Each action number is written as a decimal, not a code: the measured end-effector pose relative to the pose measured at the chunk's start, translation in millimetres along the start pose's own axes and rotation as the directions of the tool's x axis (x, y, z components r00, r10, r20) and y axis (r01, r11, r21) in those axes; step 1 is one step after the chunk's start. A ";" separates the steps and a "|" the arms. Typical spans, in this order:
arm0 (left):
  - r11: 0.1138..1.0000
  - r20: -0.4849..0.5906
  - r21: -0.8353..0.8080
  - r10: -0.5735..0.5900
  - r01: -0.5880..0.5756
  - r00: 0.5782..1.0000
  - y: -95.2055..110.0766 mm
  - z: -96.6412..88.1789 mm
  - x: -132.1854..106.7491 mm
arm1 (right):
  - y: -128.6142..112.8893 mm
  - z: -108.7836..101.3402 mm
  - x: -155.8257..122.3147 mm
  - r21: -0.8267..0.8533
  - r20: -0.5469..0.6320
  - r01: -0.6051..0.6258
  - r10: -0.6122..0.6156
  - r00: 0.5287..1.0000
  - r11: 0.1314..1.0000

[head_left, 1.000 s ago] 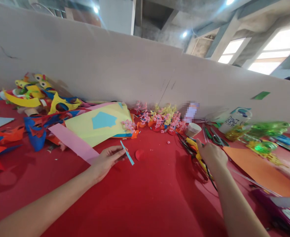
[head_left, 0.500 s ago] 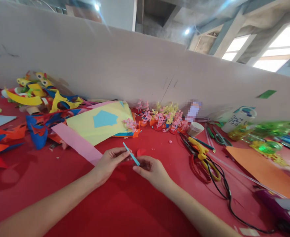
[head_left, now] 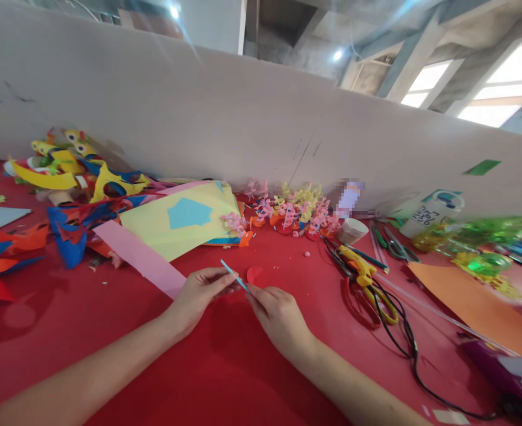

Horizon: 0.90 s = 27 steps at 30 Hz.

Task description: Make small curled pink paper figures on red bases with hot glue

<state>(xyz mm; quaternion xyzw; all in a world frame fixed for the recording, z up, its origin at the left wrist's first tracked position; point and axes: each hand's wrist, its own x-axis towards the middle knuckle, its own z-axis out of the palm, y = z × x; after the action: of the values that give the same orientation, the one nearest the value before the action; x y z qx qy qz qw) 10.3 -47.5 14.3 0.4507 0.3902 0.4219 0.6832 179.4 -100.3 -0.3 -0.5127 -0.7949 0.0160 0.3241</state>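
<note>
A thin light-blue paper strip (head_left: 228, 268), seen nearly edge-on, slants down to the right between my two hands. My left hand (head_left: 203, 293) pinches it around the middle with thumb and fingers. At its lower right end, my right hand (head_left: 281, 313) has its fingertips closed on the strip. Just behind my fingers lies a small red paper piece (head_left: 254, 274) on the red table (head_left: 216, 378). To the left, a long pink paper strip (head_left: 141, 257) reaches close to my left hand, partly over yellow sheets (head_left: 154, 236) with a blue cutout (head_left: 190, 213) on top.
Pink and yellow curled paper pieces (head_left: 287, 213) stand along the white partition (head_left: 199, 118). Right of my hands lie a yellow glue gun (head_left: 359, 266) with black cable, scissors (head_left: 396, 245), orange paper (head_left: 469, 302) and a purple tool (head_left: 505, 384). Blue, orange and yellow paper shapes (head_left: 70, 231) crowd the left.
My right hand has turned, its fingers now pointing forward and pinching the strip's end from above. The left hand keeps its hold almost unmoved.
</note>
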 end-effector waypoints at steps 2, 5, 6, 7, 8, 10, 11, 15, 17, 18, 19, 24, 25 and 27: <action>0.998 -0.017 -0.057 -0.029 0.028 0.999 -0.2 2.1 -1.5 | 2.3 -0.9 -1.0 -0.223 0.027 0.150 -0.148 0.989 0.963; 0.989 -0.040 -0.133 -0.068 0.062 0.997 0.8 5.7 -4.7 | 3.9 -5.0 -1.5 -0.368 0.087 0.267 -0.253 0.964 0.891; 0.986 -0.049 -0.155 -0.078 0.070 0.996 1.4 6.9 -5.9 | 4.0 -6.9 -1.5 -0.372 0.091 0.284 -0.269 0.959 0.884; 0.982 -0.057 -0.172 -0.088 0.078 0.994 2.0 7.9 -7.0 | 4.0 -8.7 -1.4 -0.365 0.089 0.295 -0.282 0.955 0.883; 0.979 -0.062 -0.184 -0.098 0.085 0.993 2.5 8.8 -7.9 | 4.0 -10.2 -1.2 -0.356 0.085 0.305 -0.294 0.952 0.883; 0.976 -0.068 -0.195 -0.108 0.093 0.992 3.0 10.0 -8.9 | 3.8 -12.2 -0.8 -0.349 0.082 0.316 -0.308 0.948 0.882; 0.976 -0.071 -0.198 -0.108 0.092 0.992 3.0 10.4 -9.1 | 3.6 -12.5 -0.5 -0.348 0.082 0.316 -0.307 0.948 0.883; 0.972 -0.048 -0.212 -0.109 0.097 0.993 3.8 10.6 -8.0 | 3.1 -10.3 0.8 -0.219 0.012 0.193 -0.195 0.981 0.956; 0.973 -0.019 -0.203 -0.118 0.112 0.993 5.2 10.1 -7.2 | 3.6 -9.2 1.2 -0.103 -0.025 0.105 -0.108 0.994 0.989; 0.974 -0.010 -0.192 -0.120 0.116 0.993 5.8 9.7 -6.9 | 4.3 -9.1 1.4 -0.069 -0.031 0.086 -0.088 0.996 0.994; 0.977 -0.006 -0.179 -0.119 0.116 0.993 6.3 9.2 -6.7 | 5.2 -9.4 1.4 -0.064 -0.031 0.092 -0.095 0.995 0.994; 0.988 -0.042 -0.117 -0.102 0.097 0.994 3.4 7.6 -7.1 | 8.5 -14.5 1.2 -0.269 0.067 0.303 -0.296 0.953 0.914; 0.989 -0.057 -0.116 -0.102 0.095 0.993 2.3 7.8 -7.5 | 8.1 -15.2 1.2 -0.290 0.091 0.323 -0.310 0.946 0.901; 0.988 -0.080 -0.120 -0.105 0.095 0.991 1.4 8.5 -8.2 | 6.1 -15.3 1.4 -0.272 0.099 0.294 -0.277 0.956 0.916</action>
<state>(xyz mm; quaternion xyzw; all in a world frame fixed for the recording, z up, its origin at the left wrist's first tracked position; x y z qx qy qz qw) 15.0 -57.2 19.4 0.3713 0.4162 0.4279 0.7112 192.1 -100.9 10.3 -0.4317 -0.8643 -0.1304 0.2229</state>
